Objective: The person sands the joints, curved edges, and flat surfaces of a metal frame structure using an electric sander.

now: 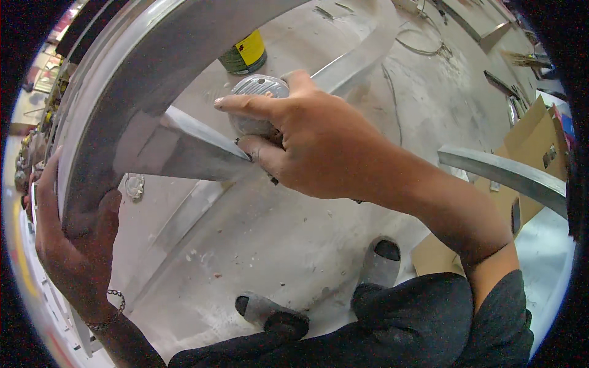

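Observation:
A large silver metal wheel [116,92] stands upright in front of me, its shiny rim curving across the upper left. My right hand [325,150] reaches through to the centre and grips the round grey hub cap [261,89], thumb on top and fingers wrapped around it where a flat spoke [190,150] meets it. My left hand [64,245], with a chain bracelet at the wrist, clasps the rim's outer edge at the lower left. Another spoke [503,173] sticks out at the right, past my right forearm.
Behind the wheel a green can with a yellow label [245,54] stands on the dusty concrete floor [276,245]. An open cardboard box [534,138] sits at the right. My grey shoes [380,262] are below. Cables and metal parts lie at the top right.

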Tool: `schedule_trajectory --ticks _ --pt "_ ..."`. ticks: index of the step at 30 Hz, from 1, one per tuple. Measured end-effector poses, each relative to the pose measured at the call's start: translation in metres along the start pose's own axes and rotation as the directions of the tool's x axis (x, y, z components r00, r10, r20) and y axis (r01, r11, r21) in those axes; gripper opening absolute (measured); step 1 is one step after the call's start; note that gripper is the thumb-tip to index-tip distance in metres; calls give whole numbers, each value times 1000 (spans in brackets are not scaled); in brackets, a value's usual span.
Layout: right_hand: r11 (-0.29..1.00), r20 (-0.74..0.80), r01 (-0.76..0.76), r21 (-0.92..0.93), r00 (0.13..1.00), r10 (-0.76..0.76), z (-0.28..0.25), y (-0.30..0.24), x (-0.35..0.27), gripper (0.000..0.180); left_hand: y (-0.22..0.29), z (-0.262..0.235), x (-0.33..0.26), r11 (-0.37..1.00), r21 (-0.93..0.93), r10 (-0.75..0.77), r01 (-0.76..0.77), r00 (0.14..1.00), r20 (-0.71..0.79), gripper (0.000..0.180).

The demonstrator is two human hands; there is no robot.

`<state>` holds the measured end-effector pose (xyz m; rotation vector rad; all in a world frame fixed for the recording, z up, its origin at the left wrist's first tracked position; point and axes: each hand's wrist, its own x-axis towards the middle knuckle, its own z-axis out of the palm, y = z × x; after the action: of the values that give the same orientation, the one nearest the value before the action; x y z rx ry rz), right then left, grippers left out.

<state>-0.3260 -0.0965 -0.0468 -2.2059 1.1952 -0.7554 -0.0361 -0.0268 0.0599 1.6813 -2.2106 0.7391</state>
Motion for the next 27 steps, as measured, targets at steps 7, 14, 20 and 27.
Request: schedule_trajectory --ticks 7,14,20,27 --pt "1000 11 8 -10 1000 -7 0 2 1 46 -2 0 -1 998 -39 -40 41 998 38 67" --pt "999 -2 22 -24 1000 -22 11 6 13 45 -1 2 -1 993 -61 -94 97 994 49 67" --pt "994 -30 66 -90 997 -69 21 11 23 47 6 -2 -2 994 -48 -91 94 994 63 68" --pt "999 -62 24 -35 998 -26 30 16 35 47 3 -2 1 981 -107 -147 159 982 115 67"
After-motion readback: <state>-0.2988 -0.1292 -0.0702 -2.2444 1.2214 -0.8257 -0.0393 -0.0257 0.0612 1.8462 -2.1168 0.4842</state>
